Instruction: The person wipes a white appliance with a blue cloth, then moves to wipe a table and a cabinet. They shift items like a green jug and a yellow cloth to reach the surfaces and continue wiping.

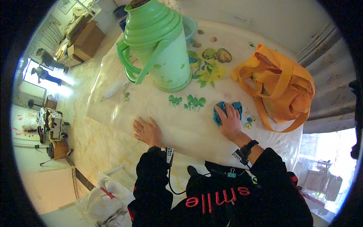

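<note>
My right hand presses down on a crumpled blue cloth, its fingers spread over it. The cloth lies on a table with a pale plastic tablecloth printed with green leaves and fruit. My left hand rests palm down near the table's front edge, fingers slightly apart, holding nothing. Beyond the hands stands a tall green thermos flask with a side handle and a cork stopper. Right of the cloth slumps an orange fabric bag with loose straps, its contents mostly hidden.
Behind the flask, a pale basin is partly hidden. A grey curtain hangs beyond the bag. White plastic bags are at lower left. Across the floor are a cardboard box, a wheeled cart and two people by a bright doorway.
</note>
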Tool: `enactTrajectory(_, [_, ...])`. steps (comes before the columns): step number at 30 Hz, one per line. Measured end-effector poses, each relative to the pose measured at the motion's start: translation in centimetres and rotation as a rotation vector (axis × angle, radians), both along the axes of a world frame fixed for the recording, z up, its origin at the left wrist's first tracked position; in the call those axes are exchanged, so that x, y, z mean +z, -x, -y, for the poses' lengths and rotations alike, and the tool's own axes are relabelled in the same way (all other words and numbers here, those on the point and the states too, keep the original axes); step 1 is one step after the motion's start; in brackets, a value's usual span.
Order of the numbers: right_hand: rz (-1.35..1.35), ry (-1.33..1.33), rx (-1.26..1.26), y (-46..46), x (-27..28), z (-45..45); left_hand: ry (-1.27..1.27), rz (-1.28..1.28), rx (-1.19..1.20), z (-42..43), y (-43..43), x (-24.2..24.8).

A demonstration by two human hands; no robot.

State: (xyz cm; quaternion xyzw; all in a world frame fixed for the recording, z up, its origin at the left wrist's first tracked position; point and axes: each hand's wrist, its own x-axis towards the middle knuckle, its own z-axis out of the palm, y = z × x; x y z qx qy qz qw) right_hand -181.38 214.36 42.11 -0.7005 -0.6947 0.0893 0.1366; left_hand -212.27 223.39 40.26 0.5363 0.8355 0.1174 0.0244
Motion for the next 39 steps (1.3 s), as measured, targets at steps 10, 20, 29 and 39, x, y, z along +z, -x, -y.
enactTrajectory(10, [0.035,-0.061,-0.211,-0.7,-1.1,-12.7,-0.028,-0.171,-0.104,-0.5,1.2,-1.0])
enactTrajectory(20, [0.171,-0.309,-0.298,-6.1,-4.1,-28.8,-0.017,-0.134,-0.147,-0.5,1.7,-1.0])
enactTrajectory(29, [0.176,-0.345,-0.21,-6.9,-4.5,-31.8,-0.046,-0.071,-0.175,-0.2,2.4,-1.5])
enactTrajectory(39, [0.058,-0.224,-0.124,1.8,-3.2,-18.1,0.013,0.003,-0.128,-0.4,1.9,-0.7])
